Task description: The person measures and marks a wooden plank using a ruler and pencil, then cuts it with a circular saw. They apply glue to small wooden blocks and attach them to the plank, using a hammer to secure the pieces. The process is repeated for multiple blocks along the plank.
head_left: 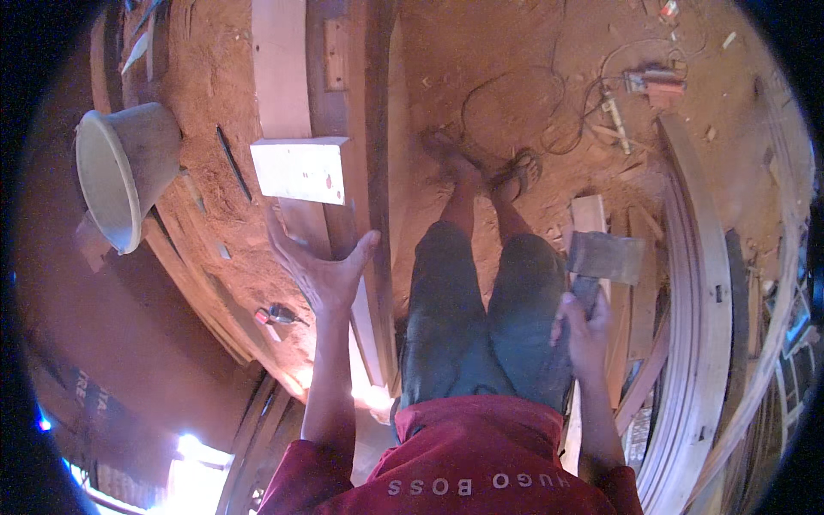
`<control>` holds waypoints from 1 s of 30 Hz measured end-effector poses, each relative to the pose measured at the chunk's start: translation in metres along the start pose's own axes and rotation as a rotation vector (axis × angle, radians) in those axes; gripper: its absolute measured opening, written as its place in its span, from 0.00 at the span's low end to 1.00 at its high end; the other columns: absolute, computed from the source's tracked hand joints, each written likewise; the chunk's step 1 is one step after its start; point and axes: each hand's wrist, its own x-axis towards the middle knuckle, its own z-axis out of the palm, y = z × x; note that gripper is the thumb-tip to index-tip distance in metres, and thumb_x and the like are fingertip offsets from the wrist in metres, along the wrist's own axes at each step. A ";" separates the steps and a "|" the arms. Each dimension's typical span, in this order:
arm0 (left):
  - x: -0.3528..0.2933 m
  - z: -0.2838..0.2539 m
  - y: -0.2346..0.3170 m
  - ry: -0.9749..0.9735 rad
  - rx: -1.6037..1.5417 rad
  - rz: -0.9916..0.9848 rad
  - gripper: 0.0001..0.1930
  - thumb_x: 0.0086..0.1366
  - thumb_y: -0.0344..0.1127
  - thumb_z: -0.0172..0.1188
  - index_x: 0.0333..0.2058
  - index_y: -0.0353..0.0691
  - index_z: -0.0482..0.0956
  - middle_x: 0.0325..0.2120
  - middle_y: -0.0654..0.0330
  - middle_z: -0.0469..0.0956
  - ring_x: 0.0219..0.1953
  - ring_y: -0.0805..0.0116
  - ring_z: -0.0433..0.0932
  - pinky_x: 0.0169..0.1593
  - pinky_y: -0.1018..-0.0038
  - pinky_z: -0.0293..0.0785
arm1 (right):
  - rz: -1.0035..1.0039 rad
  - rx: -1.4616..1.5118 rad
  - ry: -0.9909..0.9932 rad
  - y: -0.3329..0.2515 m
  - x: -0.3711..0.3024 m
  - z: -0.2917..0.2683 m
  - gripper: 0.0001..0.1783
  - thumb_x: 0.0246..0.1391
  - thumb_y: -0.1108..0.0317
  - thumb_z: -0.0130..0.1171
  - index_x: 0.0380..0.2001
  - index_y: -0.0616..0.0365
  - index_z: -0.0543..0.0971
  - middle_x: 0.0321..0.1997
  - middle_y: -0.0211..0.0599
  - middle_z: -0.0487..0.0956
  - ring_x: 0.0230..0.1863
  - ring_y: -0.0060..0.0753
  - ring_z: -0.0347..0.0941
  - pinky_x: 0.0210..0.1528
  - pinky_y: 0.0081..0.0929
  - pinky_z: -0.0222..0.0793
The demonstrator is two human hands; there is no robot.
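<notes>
Left hand: our left hand (324, 268) is spread wide, palm up and fingers splayed, grasping nothing; its grip is released.
Pale block: a short, pale cut block of wood (300, 169) lies just beyond the left fingertips, apart from them, across the top of a long plank (283, 69). We judge it sits crosswise there so that it has firm support under it and stays within reach of the free hand.
Right hand: our right hand (586, 330) is clenched around the handle of a hatchet (603, 259).
Hatchet: its broad grey head stands just above the right grip, the flat face turned toward the camera, held out to the side of our right thigh; we take this as a way to keep the edge away from the legs and from the other hand.
Table: the earth-coloured table (193, 103), dusted with sawdust, carries the plank and the block ahead of the left grip.
Bucket: a pale plastic bucket (120, 167) lies tipped on its side well to the left of the left grip, mouth toward us.
Small tool: a small red and metal tool (276, 315) rests just left of the left wrist; we cannot tell its kind.
Floor: beyond the right grip, cables and a power tool (654, 83) lie on the dirt floor (515, 60).
Curved timber: long bent wooden strips (699, 326) run just right of the right grip.
</notes>
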 end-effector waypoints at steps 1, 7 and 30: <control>0.002 0.001 0.005 0.050 0.028 0.047 0.70 0.37 0.60 0.81 0.69 0.34 0.45 0.65 0.39 0.52 0.68 0.40 0.51 0.67 0.45 0.51 | 0.005 0.012 0.033 0.005 0.004 -0.012 0.10 0.61 0.68 0.59 0.41 0.56 0.70 0.21 0.29 0.71 0.14 0.22 0.69 0.14 0.23 0.66; 0.054 0.013 0.053 0.149 0.148 0.179 0.56 0.42 0.50 0.81 0.67 0.40 0.58 0.64 0.37 0.56 0.67 0.41 0.55 0.65 0.46 0.56 | -0.036 -0.064 0.119 0.012 0.020 -0.045 0.10 0.63 0.64 0.58 0.38 0.54 0.68 0.20 0.26 0.69 0.13 0.19 0.67 0.12 0.21 0.64; 0.082 -0.021 -0.054 -0.100 -0.864 -0.222 0.31 0.59 0.30 0.68 0.60 0.32 0.67 0.50 0.52 0.75 0.52 0.63 0.75 0.56 0.67 0.71 | -1.098 -1.134 -0.289 -0.099 -0.010 0.159 0.26 0.56 0.61 0.63 0.55 0.58 0.70 0.34 0.43 0.76 0.33 0.48 0.80 0.32 0.38 0.79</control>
